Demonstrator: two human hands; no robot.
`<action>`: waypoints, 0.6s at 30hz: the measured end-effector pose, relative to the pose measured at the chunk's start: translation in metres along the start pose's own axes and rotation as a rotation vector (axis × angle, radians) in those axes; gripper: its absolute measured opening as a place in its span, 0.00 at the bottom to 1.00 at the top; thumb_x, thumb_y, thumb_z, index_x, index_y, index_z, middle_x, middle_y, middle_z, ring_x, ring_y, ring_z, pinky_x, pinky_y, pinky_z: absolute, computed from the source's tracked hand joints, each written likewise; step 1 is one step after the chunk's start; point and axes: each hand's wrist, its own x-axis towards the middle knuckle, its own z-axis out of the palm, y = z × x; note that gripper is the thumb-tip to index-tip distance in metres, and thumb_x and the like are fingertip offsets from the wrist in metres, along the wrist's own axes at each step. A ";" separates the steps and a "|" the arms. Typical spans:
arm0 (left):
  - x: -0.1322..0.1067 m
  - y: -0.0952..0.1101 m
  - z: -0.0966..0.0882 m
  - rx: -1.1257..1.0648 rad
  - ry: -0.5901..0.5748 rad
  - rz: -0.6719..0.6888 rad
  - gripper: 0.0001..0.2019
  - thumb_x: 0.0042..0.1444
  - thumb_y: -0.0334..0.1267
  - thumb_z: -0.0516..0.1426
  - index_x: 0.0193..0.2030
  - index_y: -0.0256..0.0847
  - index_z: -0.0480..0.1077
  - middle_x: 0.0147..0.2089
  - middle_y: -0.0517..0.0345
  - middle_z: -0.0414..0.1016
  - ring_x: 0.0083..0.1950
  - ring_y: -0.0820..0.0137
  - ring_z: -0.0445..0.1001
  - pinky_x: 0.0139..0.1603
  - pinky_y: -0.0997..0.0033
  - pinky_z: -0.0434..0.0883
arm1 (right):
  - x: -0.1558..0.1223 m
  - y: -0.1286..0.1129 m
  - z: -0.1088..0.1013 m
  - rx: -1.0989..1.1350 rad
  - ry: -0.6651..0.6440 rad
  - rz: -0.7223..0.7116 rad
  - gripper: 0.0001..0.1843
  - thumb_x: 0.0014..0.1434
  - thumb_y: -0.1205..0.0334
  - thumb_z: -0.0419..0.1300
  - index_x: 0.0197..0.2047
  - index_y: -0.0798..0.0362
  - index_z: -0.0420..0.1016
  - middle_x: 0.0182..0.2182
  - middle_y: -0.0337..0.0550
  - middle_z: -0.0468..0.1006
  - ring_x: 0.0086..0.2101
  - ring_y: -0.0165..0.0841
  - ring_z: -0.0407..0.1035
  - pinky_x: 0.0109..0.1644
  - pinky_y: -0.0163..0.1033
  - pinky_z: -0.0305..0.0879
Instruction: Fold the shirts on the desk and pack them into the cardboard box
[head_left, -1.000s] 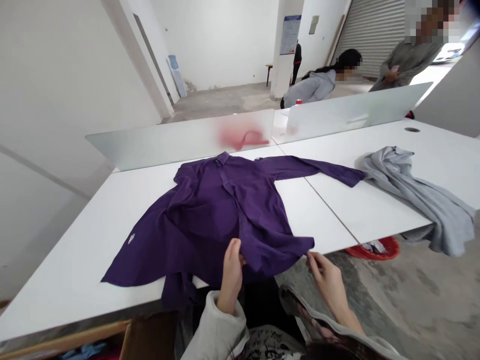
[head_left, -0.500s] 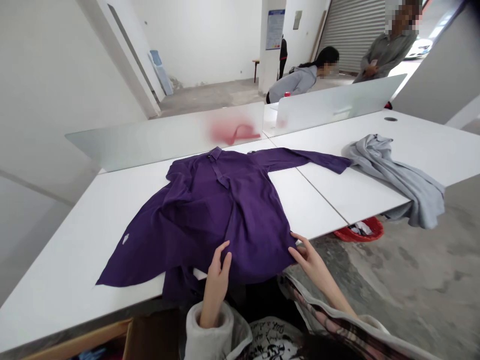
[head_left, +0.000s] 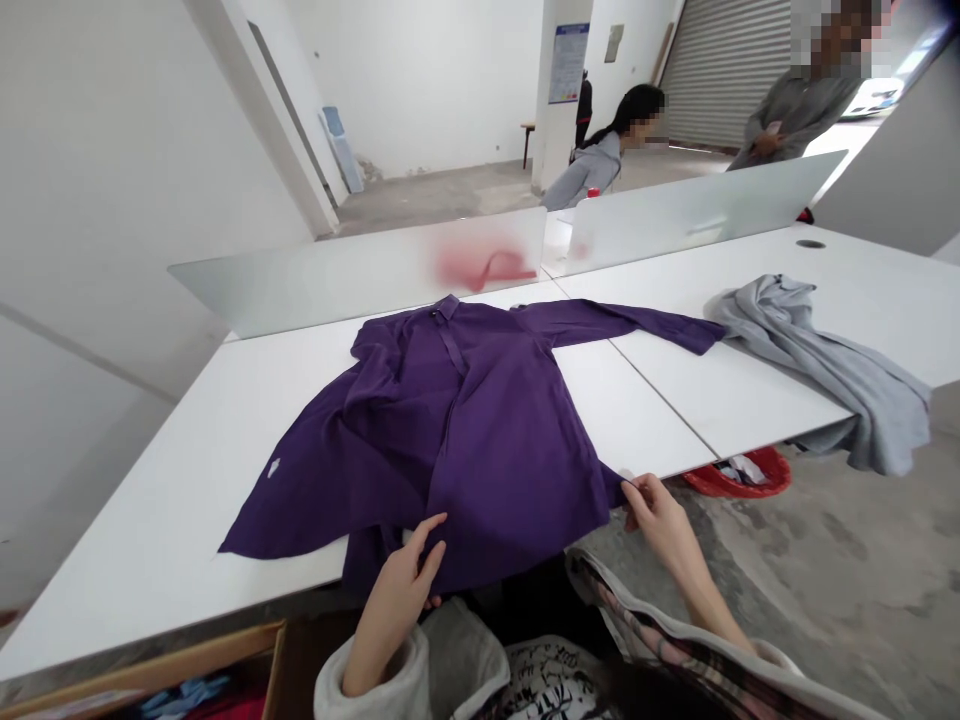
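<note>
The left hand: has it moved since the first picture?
Yes: the left hand has shifted leftward, farther from the table seam.

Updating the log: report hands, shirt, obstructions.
Right hand pinching shirt corner; left hand open at hem. Shirt spread on table, hem overhanging. Gray cloth by outstretched cuff.

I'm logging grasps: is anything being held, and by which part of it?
The shirt, pinched at a corner of its hem by the right grip. The left grip is also at the hem; whether it holds there cannot be told.
</note>
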 end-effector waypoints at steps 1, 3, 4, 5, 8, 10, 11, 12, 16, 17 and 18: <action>-0.003 0.001 -0.006 0.072 0.026 0.017 0.27 0.59 0.50 0.45 0.62 0.41 0.58 0.32 0.59 0.75 0.23 0.70 0.72 0.30 0.70 0.70 | -0.001 0.004 -0.008 -0.120 -0.033 0.004 0.14 0.61 0.50 0.46 0.29 0.50 0.60 0.18 0.38 0.72 0.20 0.32 0.69 0.29 0.36 0.63; -0.008 0.008 -0.021 0.225 0.138 0.035 0.25 0.59 0.47 0.45 0.62 0.41 0.59 0.35 0.58 0.76 0.26 0.70 0.73 0.34 0.69 0.69 | -0.001 0.003 -0.026 -0.443 -0.124 0.024 0.12 0.61 0.56 0.48 0.30 0.51 0.63 0.20 0.41 0.75 0.22 0.34 0.71 0.28 0.35 0.60; -0.009 0.014 -0.030 0.289 0.213 0.047 0.24 0.60 0.47 0.45 0.61 0.41 0.60 0.36 0.57 0.76 0.29 0.69 0.74 0.36 0.68 0.69 | 0.000 -0.002 -0.036 -0.619 -0.147 0.020 0.11 0.61 0.57 0.49 0.32 0.53 0.66 0.21 0.44 0.76 0.23 0.35 0.71 0.27 0.35 0.58; -0.008 0.020 -0.036 0.337 0.284 0.071 0.24 0.60 0.46 0.45 0.60 0.41 0.61 0.37 0.57 0.77 0.32 0.68 0.75 0.37 0.68 0.69 | 0.004 -0.013 -0.046 -0.774 -0.139 -0.010 0.11 0.61 0.57 0.49 0.36 0.54 0.68 0.22 0.46 0.76 0.24 0.37 0.72 0.26 0.35 0.57; 0.012 0.040 -0.039 0.420 0.417 0.233 0.20 0.62 0.45 0.45 0.56 0.42 0.65 0.39 0.56 0.77 0.39 0.67 0.76 0.41 0.67 0.70 | 0.034 -0.075 -0.063 -0.964 -0.034 -0.280 0.18 0.64 0.54 0.48 0.51 0.55 0.66 0.28 0.49 0.78 0.29 0.40 0.74 0.28 0.35 0.56; 0.038 0.050 -0.024 0.476 0.457 0.371 0.17 0.63 0.42 0.46 0.52 0.42 0.68 0.43 0.54 0.77 0.44 0.67 0.75 0.47 0.65 0.71 | 0.073 -0.134 -0.056 -0.923 -0.039 -0.522 0.18 0.65 0.54 0.46 0.53 0.53 0.65 0.33 0.47 0.79 0.32 0.38 0.74 0.31 0.35 0.59; 0.052 0.053 -0.013 0.517 0.475 0.439 0.16 0.63 0.41 0.46 0.51 0.41 0.69 0.46 0.52 0.76 0.47 0.66 0.74 0.50 0.64 0.70 | 0.097 -0.164 -0.045 -0.904 -0.078 -0.636 0.17 0.66 0.56 0.46 0.52 0.53 0.66 0.36 0.47 0.79 0.34 0.37 0.74 0.34 0.35 0.61; 0.065 0.053 -0.001 0.568 0.491 0.500 0.16 0.63 0.39 0.47 0.52 0.41 0.69 0.51 0.51 0.74 0.52 0.64 0.72 0.54 0.61 0.69 | 0.124 -0.194 -0.029 -0.893 -0.129 -0.741 0.16 0.66 0.57 0.46 0.51 0.53 0.67 0.39 0.48 0.79 0.37 0.36 0.74 0.37 0.35 0.62; 0.099 0.040 0.036 0.762 0.512 0.600 0.18 0.61 0.35 0.50 0.58 0.39 0.66 0.63 0.48 0.64 0.65 0.57 0.60 0.61 0.51 0.63 | 0.235 -0.279 0.059 -0.899 -0.345 -0.955 0.16 0.64 0.68 0.47 0.50 0.55 0.70 0.49 0.51 0.74 0.47 0.37 0.69 0.50 0.37 0.60; 0.101 0.035 0.041 0.791 0.514 0.598 0.19 0.61 0.35 0.50 0.59 0.39 0.64 0.64 0.48 0.63 0.66 0.56 0.58 0.61 0.50 0.63 | 0.259 -0.291 0.082 -0.907 -0.366 -0.958 0.17 0.62 0.70 0.47 0.50 0.56 0.71 0.49 0.51 0.74 0.48 0.37 0.69 0.51 0.37 0.60; 0.102 0.031 0.044 0.811 0.520 0.595 0.20 0.61 0.35 0.50 0.60 0.39 0.63 0.64 0.49 0.62 0.66 0.56 0.57 0.61 0.49 0.63 | 0.280 -0.298 0.104 -0.911 -0.390 -0.963 0.18 0.61 0.72 0.48 0.51 0.57 0.71 0.50 0.51 0.74 0.49 0.36 0.69 0.51 0.36 0.60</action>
